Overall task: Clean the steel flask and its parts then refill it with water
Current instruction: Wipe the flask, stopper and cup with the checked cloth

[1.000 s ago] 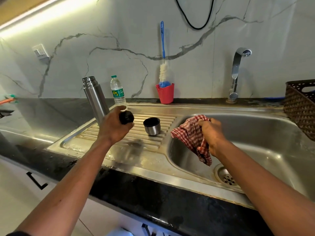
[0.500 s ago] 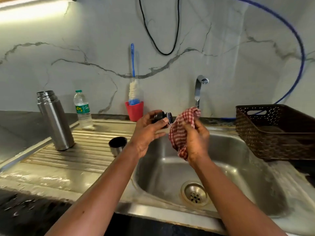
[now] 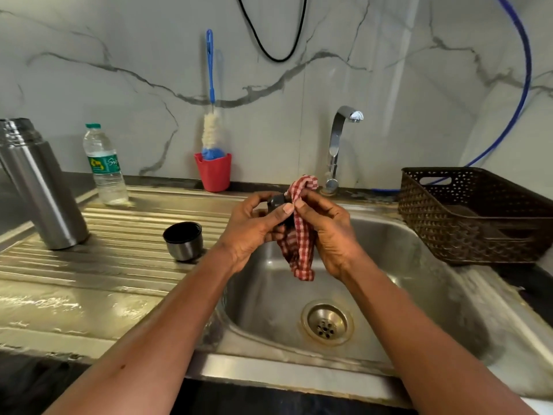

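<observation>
**Both hands working a checked cloth on the flask stopper above the sink**

Nearest the camera, two bare forearms are reaching out over the front rim of the steel sink, with the drain lying below and between them. Above the basin, the left hand is gripping the dark flask stopper, fingers curled round it from the left and the thumb lying across its near side. The right hand is pinching a red-and-white checked cloth against the stopper's right side; the cloth's top is bunching above the fingertips and its tail is hanging down between the wrists, clear of the basin floor. How much of the stopper the cloth is covering cannot be told.

To the left, on the ribbed drainboard, the flask's steel cup is standing mouth up, apart from both hands. Farther left, the steel flask is standing on the drainboard's edge with its top bare. Behind it, a clear water bottle with a green cap is standing upright.

Along the back edge, a red cup is holding a blue-handled bottle brush, and the tap is rising just behind the hands. A dark woven basket is sitting to the right of the basin. On the marble wall, a blue hose and a black cable are hanging.
</observation>
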